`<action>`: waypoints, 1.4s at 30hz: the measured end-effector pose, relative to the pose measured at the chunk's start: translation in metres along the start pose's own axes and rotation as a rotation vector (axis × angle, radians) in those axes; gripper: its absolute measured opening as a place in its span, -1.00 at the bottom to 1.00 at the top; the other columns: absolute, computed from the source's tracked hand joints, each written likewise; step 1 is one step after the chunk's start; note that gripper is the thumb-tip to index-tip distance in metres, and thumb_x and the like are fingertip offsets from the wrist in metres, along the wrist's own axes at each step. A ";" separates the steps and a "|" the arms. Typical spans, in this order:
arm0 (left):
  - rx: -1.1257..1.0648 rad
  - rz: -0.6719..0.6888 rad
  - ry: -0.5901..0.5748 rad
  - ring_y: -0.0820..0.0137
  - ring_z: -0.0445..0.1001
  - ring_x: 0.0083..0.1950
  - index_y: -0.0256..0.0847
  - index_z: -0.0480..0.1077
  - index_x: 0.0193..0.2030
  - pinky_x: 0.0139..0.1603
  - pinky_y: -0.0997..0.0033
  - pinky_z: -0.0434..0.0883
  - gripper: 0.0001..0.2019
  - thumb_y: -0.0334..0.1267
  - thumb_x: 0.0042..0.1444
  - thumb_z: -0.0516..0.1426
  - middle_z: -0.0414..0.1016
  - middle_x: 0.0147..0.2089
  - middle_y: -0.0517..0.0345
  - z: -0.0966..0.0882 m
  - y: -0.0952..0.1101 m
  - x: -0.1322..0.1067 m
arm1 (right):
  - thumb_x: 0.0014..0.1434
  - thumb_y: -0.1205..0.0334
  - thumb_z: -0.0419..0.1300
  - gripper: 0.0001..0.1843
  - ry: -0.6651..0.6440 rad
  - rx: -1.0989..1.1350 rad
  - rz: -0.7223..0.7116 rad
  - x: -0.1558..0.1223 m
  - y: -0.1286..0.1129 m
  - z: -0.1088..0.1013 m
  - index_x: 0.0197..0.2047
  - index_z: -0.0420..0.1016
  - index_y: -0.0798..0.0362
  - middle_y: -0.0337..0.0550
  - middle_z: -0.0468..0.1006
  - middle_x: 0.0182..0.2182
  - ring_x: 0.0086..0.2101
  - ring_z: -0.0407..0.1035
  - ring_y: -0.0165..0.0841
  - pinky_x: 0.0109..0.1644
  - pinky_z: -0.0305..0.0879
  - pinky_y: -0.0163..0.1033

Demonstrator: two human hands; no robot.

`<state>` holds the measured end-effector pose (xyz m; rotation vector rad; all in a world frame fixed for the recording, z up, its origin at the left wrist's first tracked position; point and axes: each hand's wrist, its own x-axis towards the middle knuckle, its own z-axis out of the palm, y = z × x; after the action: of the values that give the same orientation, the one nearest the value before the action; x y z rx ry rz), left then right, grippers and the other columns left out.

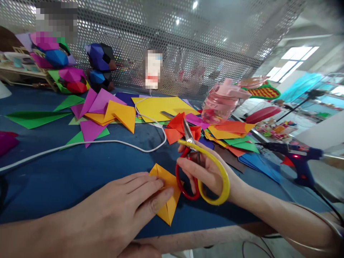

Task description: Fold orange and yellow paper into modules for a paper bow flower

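I'm holding red/yellow scissors (190,141) w/ my R grip (211,171), curling it round them. My L grip (120,204) is lying flat, pressing folded orange paper (173,200) onto worktop (107,165), just L of R grip.

A hand could pass across the bench (88,173) between the white cable (107,141) and left hand (120,204); paper sheets (166,107) and a pink bottle (225,95) crowd its back edge.

From the wearer's head, the one wide view looks forward and down across the blue counter (113,159), close above the left hand (122,204) at seven o'clock, reaching a perforated screen (185,46) at twelve.
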<state>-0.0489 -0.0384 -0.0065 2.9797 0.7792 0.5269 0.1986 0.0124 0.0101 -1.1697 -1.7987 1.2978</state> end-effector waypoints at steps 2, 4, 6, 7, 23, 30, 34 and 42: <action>-0.012 0.019 -0.002 0.19 0.33 0.31 -0.29 0.23 0.33 0.35 0.20 0.28 -0.47 0.01 0.37 -0.01 0.38 0.30 -0.03 0.000 -0.001 0.001 | 0.23 0.05 0.26 -0.69 0.057 0.004 -0.021 0.008 0.000 0.003 -0.11 0.27 0.02 -0.44 0.37 -0.60 -0.68 0.28 -0.50 -0.60 0.21 -0.36; -0.021 0.029 -0.018 0.16 0.34 0.30 -0.31 0.27 0.30 0.34 0.16 0.29 -0.48 -0.01 0.34 0.04 0.38 0.30 -0.06 0.000 -0.002 0.003 | 0.22 0.06 0.25 -0.72 0.081 -0.011 -0.039 0.017 0.000 0.007 -0.17 0.27 0.01 -0.42 0.39 -0.59 -0.66 0.29 -0.49 -0.57 0.21 -0.35; -0.024 0.022 -0.049 0.14 0.34 0.30 -0.32 0.29 0.29 0.34 0.14 0.30 -0.47 0.00 0.32 0.06 0.37 0.31 -0.08 0.000 -0.003 0.004 | 0.22 0.14 0.20 -0.80 0.102 -0.033 -0.021 0.025 0.001 0.011 -0.24 0.24 0.00 -0.42 0.38 -0.60 -0.66 0.29 -0.48 -0.58 0.19 -0.35; -0.027 0.020 -0.057 0.13 0.35 0.30 -0.33 0.30 0.29 0.33 0.13 0.31 -0.46 0.01 0.32 0.06 0.38 0.30 -0.09 -0.001 -0.003 0.005 | 0.22 0.18 0.16 -0.84 0.115 -0.041 -0.007 0.029 0.001 0.014 -0.26 0.22 0.00 -0.42 0.36 -0.61 -0.66 0.28 -0.48 -0.59 0.18 -0.36; -0.019 0.044 -0.011 0.13 0.37 0.26 -0.34 0.24 0.31 0.32 0.13 0.31 -0.43 -0.10 0.21 0.12 0.41 0.26 -0.12 0.012 -0.006 -0.001 | 0.16 0.28 0.03 -0.89 0.200 -0.104 -0.060 0.046 -0.004 0.035 -0.22 0.16 -0.03 -0.50 0.26 -0.64 -0.66 0.27 -0.47 -0.61 0.20 -0.36; -0.037 0.025 -0.045 0.13 0.35 0.28 -0.31 0.24 0.32 0.34 0.11 0.30 -0.44 -0.07 0.26 0.11 0.38 0.29 -0.11 0.007 -0.004 0.002 | 0.16 0.27 0.07 -0.91 0.189 -0.199 -0.023 0.024 0.005 0.010 -0.26 0.19 -0.02 -0.49 0.25 -0.68 -0.70 0.17 -0.48 -0.60 0.11 -0.33; -0.020 0.030 -0.041 0.15 0.43 0.22 -0.33 0.35 0.24 0.29 0.15 0.37 -0.48 0.03 0.34 0.02 0.45 0.24 -0.09 0.003 -0.002 0.005 | 0.18 0.29 0.06 -0.95 0.147 -0.264 0.015 0.014 0.005 0.000 -0.30 0.22 -0.02 -0.46 0.28 -0.68 -0.70 0.18 -0.48 -0.61 0.12 -0.34; 0.070 0.054 -0.018 0.16 0.46 0.20 -0.33 0.37 0.23 0.22 0.19 0.43 -0.49 0.02 0.40 -0.07 0.47 0.23 -0.03 -0.008 0.001 0.012 | 0.22 0.23 0.22 -0.79 -0.033 -0.343 -0.097 0.012 -0.025 -0.003 -0.12 0.27 0.01 -0.32 0.47 -0.46 -0.50 0.36 -0.43 -0.46 0.27 -0.36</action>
<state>-0.0413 -0.0340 0.0048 3.0727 0.7331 0.4843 0.1885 0.0213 0.0346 -1.2251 -2.1335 0.9824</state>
